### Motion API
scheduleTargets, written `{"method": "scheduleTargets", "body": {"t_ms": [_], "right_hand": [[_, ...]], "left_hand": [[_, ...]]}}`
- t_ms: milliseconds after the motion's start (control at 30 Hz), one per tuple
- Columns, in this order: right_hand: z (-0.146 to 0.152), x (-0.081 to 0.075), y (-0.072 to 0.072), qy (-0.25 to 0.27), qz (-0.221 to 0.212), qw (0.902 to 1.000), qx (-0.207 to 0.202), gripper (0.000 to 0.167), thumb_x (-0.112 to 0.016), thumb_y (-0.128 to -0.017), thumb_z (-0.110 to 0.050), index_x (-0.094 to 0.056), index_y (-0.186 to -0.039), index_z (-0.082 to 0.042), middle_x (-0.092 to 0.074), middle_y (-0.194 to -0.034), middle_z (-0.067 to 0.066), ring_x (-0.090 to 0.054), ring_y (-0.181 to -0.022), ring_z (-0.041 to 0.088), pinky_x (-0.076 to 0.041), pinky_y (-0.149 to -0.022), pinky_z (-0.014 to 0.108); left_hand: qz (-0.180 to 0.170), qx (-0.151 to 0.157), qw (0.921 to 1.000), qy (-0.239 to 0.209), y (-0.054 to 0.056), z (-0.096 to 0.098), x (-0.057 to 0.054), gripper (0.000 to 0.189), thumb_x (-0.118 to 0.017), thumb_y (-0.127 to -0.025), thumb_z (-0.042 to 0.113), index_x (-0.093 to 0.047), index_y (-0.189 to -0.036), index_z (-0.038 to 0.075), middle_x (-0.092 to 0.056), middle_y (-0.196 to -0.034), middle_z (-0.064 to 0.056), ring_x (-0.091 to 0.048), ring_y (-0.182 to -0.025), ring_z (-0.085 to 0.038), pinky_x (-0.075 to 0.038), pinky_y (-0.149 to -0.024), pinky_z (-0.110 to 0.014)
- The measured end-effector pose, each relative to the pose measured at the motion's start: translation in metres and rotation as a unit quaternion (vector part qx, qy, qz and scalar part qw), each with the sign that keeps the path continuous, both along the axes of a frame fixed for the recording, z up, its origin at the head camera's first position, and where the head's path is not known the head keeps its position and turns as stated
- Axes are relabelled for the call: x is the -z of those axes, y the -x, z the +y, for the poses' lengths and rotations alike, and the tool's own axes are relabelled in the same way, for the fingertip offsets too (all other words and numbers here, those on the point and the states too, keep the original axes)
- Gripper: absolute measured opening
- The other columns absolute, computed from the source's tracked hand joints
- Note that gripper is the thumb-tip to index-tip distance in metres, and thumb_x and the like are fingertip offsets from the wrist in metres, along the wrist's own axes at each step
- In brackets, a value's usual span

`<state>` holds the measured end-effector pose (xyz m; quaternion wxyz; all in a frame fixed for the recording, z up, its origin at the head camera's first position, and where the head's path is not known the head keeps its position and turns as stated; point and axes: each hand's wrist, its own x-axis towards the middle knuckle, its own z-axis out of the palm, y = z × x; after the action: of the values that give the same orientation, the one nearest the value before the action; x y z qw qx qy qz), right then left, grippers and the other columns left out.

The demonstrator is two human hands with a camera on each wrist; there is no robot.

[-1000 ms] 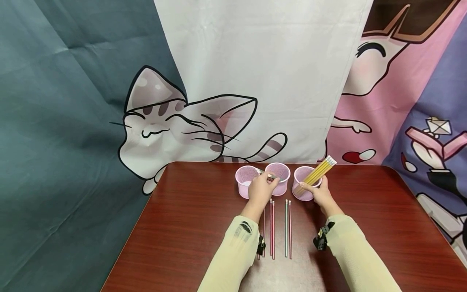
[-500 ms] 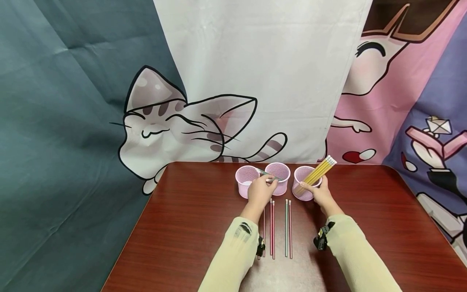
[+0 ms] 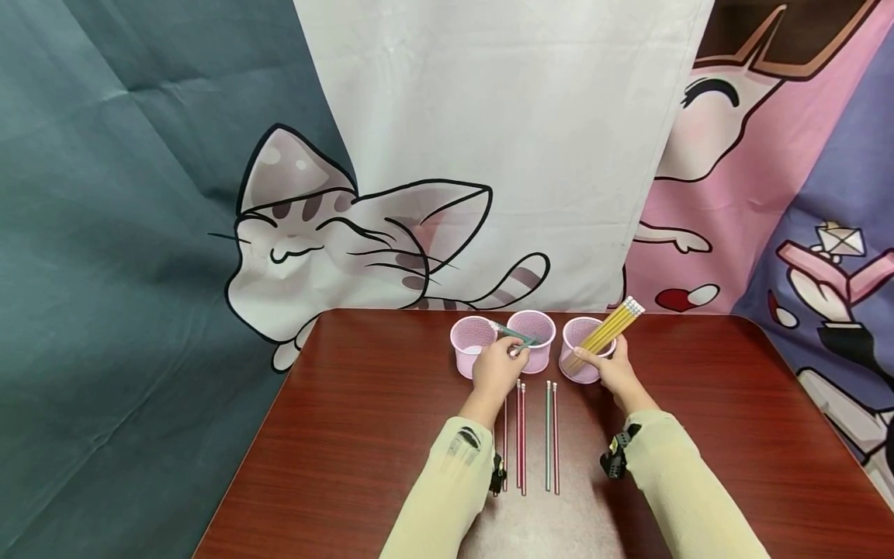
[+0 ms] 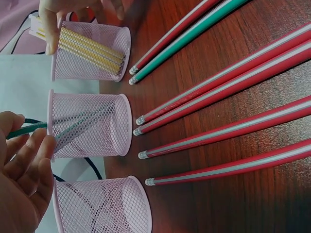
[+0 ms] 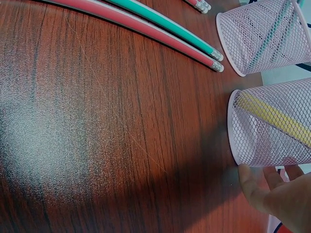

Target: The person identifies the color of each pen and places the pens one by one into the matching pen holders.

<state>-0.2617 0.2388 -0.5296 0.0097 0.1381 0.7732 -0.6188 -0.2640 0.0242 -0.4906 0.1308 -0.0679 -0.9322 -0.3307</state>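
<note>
R hand (image 3: 618,376) grips pink mesh R cup (image 3: 567,351), thumb at rim; yellow pencils (image 3: 604,335) lean in it, eraser ends twd. table's (image 3: 363,435) far R corner. L hand (image 3: 494,373) is at mouth of mid. cup (image 3: 538,363), fingers loosely bent by 2 green pencils (image 4: 28,129) slanting inside; partly hidden, so can't tell if it pinches one. L cup (image 3: 466,365) stands just beside mid. cup; all 3 in a row nr. centre of far edge. 5 red pencils (image 4: 223,130) + 1 loose green pencil (image 4: 192,38) lie betw. cups & near edge, erasers twd. far edge.
</note>
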Motion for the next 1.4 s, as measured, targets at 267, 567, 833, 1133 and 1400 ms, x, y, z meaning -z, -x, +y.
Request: {"method": "scheduleTargets", "body": {"t_ms": [267,567,833,1133,1400], "right_hand": [[0.000,0.001,0.000,0.006,0.003,1.0000,0.001,0.088,-0.065,-0.085,-0.037,-0.003,-0.142,-0.012,-0.022,-0.141,0.024,-0.028,-0.120,0.034,-0.038,-0.082,0.050],[0.001,0.001,0.001,0.007,0.005,1.0000,0.000,0.086,-0.065,-0.085,-0.036,-0.005,-0.141,-0.012,-0.022,-0.141,0.024,-0.029,-0.120,0.034,-0.038,-0.081,0.050],[0.000,-0.001,0.001,0.007,0.006,1.0000,0.001,0.087,-0.065,-0.085,-0.036,-0.003,-0.142,-0.011,-0.021,-0.141,0.024,-0.028,-0.120,0.034,-0.037,-0.083,0.050],[0.000,-0.001,0.001,0.010,0.008,0.9999,0.000,0.087,-0.065,-0.085,-0.035,-0.004,-0.142,-0.011,-0.022,-0.140,0.023,-0.029,-0.119,0.034,-0.037,-0.081,0.049],[0.000,-0.001,0.000,0.015,0.009,0.9998,-0.003,0.086,-0.065,-0.086,-0.035,-0.004,-0.141,-0.012,-0.021,-0.141,0.023,-0.027,-0.122,0.033,-0.035,-0.087,0.054]], "left_hand": [[0.006,-0.006,1.0000,0.005,0.000,-0.001,0.002,0.024,-0.066,-0.078,0.033,-0.071,-0.098,0.022,-0.069,-0.081,0.006,-0.065,-0.071,-0.021,-0.045,-0.056,-0.030],[-0.009,-0.012,0.9999,-0.003,-0.001,-0.002,0.005,0.020,-0.068,-0.077,0.034,-0.069,-0.092,0.021,-0.066,-0.075,0.011,-0.063,-0.068,-0.015,-0.042,-0.054,-0.028],[-0.050,-0.009,0.9987,-0.001,-0.002,-0.004,0.014,0.012,-0.067,-0.077,0.030,-0.064,-0.082,0.020,-0.064,-0.070,0.013,-0.060,-0.065,-0.011,-0.041,-0.053,-0.026],[-0.126,0.065,0.9861,0.087,-0.014,0.004,0.030,0.014,-0.068,-0.075,0.028,-0.059,-0.066,0.021,-0.055,-0.062,0.009,-0.053,-0.058,-0.010,-0.040,-0.053,-0.027],[-0.138,0.124,0.9533,0.238,-0.034,0.023,0.049,0.027,-0.068,-0.075,0.045,-0.057,-0.061,0.024,-0.060,-0.068,0.009,-0.056,-0.072,-0.013,-0.040,-0.062,-0.028]]}}
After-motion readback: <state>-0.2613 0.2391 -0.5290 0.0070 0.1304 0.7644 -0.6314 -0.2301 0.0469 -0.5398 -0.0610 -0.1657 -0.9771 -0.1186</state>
